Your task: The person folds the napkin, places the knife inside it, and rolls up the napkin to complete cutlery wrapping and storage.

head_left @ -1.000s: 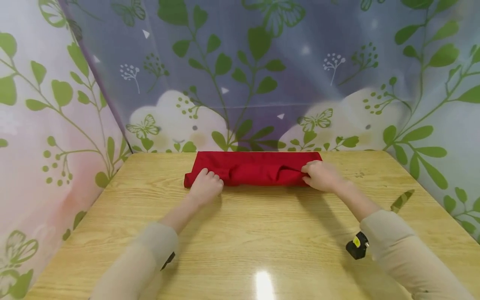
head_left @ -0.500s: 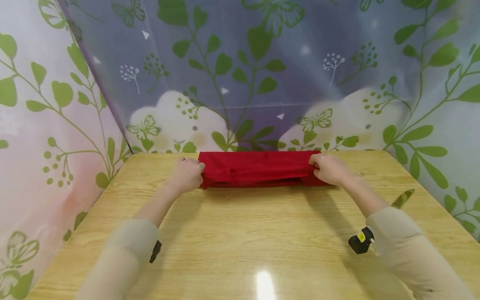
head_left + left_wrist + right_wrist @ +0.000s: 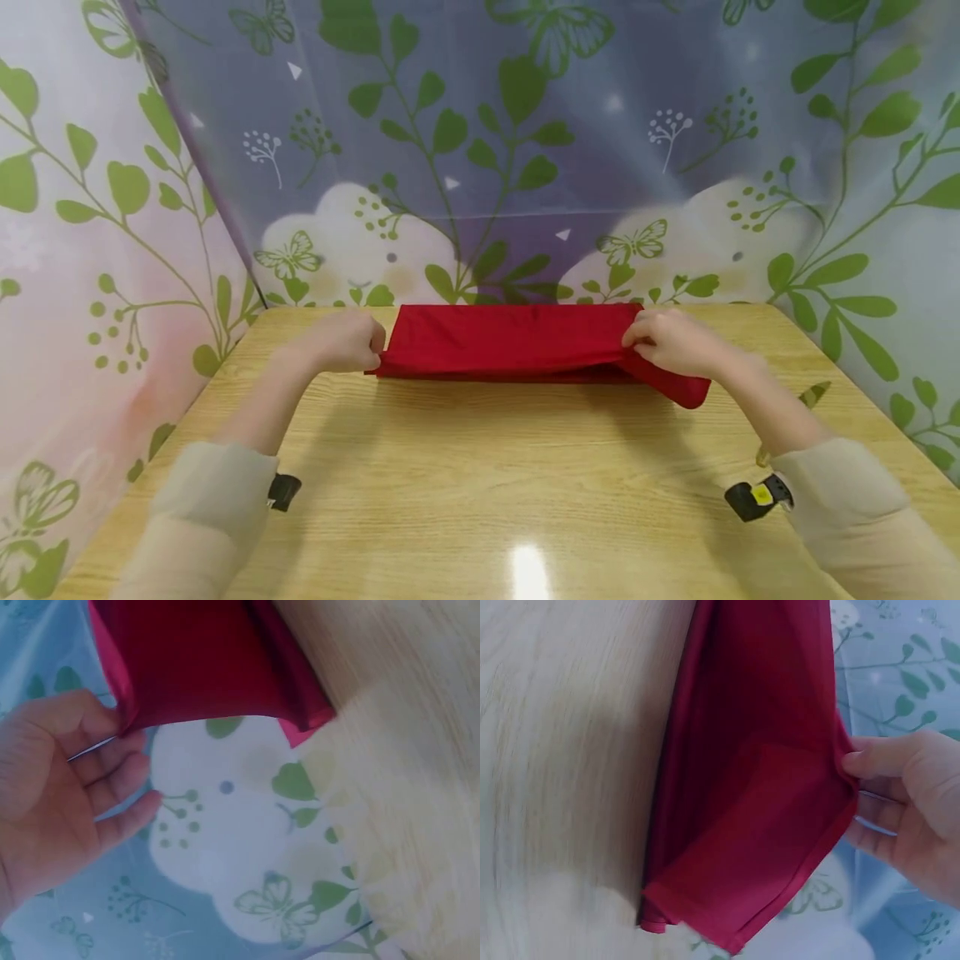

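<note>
Cloth [image 3: 510, 337], red, long axis left to right, left fingers [image 3: 96, 716] and right fingers [image 3: 877, 756] pinching near opposite ends

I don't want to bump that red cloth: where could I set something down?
The widest bare patch is the light wooden table's middle, bordered by the folded red cloth behind and the beige sleeves on both sides. A narrower strip lies outside the left sleeve. The far edge is crowded: the left hand and right hand hold the cloth there.
</note>
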{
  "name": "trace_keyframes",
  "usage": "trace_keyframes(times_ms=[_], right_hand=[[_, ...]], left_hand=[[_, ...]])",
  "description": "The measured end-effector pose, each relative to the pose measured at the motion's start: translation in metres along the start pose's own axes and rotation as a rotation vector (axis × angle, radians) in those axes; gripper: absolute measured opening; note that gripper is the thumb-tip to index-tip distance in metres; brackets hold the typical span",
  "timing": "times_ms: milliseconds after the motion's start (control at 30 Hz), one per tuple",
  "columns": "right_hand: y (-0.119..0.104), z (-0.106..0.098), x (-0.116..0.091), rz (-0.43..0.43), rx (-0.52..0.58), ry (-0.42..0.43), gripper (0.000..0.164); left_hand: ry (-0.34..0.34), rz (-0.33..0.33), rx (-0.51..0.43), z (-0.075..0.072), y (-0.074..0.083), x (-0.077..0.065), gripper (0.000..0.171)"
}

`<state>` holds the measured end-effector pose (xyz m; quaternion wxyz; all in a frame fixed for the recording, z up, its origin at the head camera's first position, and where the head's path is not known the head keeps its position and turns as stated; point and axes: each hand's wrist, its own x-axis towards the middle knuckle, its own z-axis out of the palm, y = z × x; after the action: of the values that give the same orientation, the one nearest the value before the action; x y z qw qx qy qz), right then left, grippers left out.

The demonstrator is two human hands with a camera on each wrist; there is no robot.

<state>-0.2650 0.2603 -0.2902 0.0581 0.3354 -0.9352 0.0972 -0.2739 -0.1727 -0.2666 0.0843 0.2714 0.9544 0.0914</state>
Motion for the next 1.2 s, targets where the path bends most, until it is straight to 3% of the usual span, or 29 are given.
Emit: trace_keyframes(times_ms=[133, 267, 433, 533, 833, 1033, 1200], right_hand=[[-0.011, -0.006, -0.005, 0.0, -0.02, -0.131, 0.017], [-0.022, -0.006, -0.012, -0.005, 0.029, -0.279, 0.019], [-0.037, -0.004, -0.021, -0.004, 0.087, -0.408, 0.02], [-0.045, -0.004, -0.026, 0.018, 0.115, -0.449, 0.021], [-0.063, 0.014, -0.041, 0.058, 0.157, -0.543, 0.023], [-0.07, 0.036, -0.047, 0.024, 0.197, -0.593, 0.025], [-0.076, 0.052, -0.052, -0.007, 0.156, -0.612, 0.026]], left_hand=[[-0.101, -0.026, -0.015, -0.002, 0.006, -0.007, 0.021], [-0.212, -0.055, -0.042, 0.002, 0.01, -0.011, 0.025], [-0.307, -0.067, -0.057, 0.009, 0.014, -0.02, 0.017], [-0.341, -0.084, -0.074, 0.013, 0.016, -0.026, 0.014], [-0.448, -0.03, -0.046, 0.035, 0.027, -0.033, 0.025], [-0.507, -0.053, -0.061, 0.054, 0.029, -0.034, 0.027], [-0.525, -0.071, -0.068, 0.066, 0.027, -0.035, 0.024]])
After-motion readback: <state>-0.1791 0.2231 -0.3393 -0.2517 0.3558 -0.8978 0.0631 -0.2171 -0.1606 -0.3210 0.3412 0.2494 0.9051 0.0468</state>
